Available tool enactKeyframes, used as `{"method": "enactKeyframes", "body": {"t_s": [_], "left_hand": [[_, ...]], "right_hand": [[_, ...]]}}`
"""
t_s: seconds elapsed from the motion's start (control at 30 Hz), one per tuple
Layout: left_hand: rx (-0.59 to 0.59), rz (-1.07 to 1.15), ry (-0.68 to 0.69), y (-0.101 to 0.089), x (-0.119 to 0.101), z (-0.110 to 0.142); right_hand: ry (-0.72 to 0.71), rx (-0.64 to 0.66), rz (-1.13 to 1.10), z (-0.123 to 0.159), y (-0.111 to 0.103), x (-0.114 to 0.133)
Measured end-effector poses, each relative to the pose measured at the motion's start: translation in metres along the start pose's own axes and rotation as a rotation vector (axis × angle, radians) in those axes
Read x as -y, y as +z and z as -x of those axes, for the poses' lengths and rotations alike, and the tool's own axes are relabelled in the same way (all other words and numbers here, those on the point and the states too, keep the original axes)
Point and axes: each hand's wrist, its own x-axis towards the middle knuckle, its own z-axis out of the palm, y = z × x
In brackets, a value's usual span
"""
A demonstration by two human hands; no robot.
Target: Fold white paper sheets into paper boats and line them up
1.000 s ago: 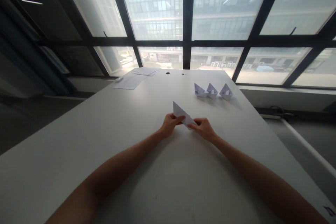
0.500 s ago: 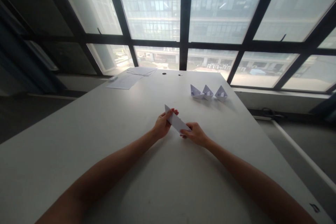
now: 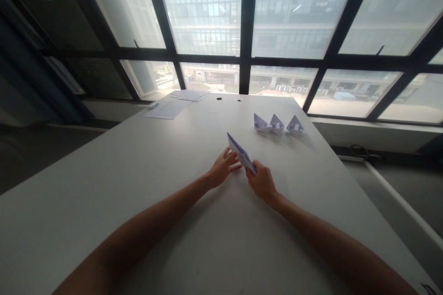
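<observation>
A folded sheet of white paper (image 3: 241, 151) is held tilted above the white table (image 3: 194, 147), its pointed end up and to the left and its long edge slightly parted. My right hand (image 3: 261, 179) pinches its lower right end between thumb and fingers. Beside its left side is my left hand (image 3: 223, 167), fingers spread; whether the fingertips touch the paper I cannot tell. Three folded paper boats (image 3: 262, 123), (image 3: 277, 124), (image 3: 295, 126) stand in a row farther back on the right.
Flat white sheets (image 3: 168, 109) lie at the table's far left, with a small clear object (image 3: 153, 105) by them. Two small round holes (image 3: 219, 98) are near the far edge. Behind the table rises a dark window frame (image 3: 245, 32). A cable (image 3: 363, 151) is on the floor at right.
The folded paper has turned, so its parted upper edge now shows instead of its flat face. My left hand has loosened from it and spread its fingers, while my right hand keeps its pinch.
</observation>
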Motion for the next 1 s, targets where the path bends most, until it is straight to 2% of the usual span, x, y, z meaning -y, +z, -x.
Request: {"method": "enactKeyframes", "body": {"t_s": [0.03,0.13,0.2,0.33,0.4,0.53,0.63,0.77,1.0], "left_hand": [[0.028,-0.047,0.001,0.006,0.004,0.004],[-0.029,-0.073,0.021,0.019,0.01,0.01],[-0.048,-0.015,0.019,0.021,0.009,0.011],[0.018,0.042,0.021,0.021,0.005,0.011],[0.033,0.047,0.026,0.021,0.004,0.013],[0.082,0.112,-0.02,0.023,0.005,0.016],[0.107,0.057,-0.058,0.023,0.01,0.017],[0.058,-0.085,-0.036,0.018,0.02,0.014],[-0.007,-0.125,0.023,0.016,0.021,0.01]], "right_hand": [[-0.027,-0.009,0.039,0.001,-0.001,0.003],[-0.069,0.026,0.044,0.006,-0.002,0.01],[-0.074,0.048,0.025,0.008,-0.002,0.012],[-0.079,0.047,-0.02,0.008,-0.001,0.01],[-0.063,0.028,-0.083,0.005,0.0,0.006],[0.063,0.03,-0.309,-0.002,0.005,-0.002],[0.065,0.039,-0.425,-0.007,0.006,-0.005],[0.049,-0.013,-0.361,-0.012,0.005,-0.008],[0.113,-0.078,-0.314,-0.019,0.005,-0.02]]}}
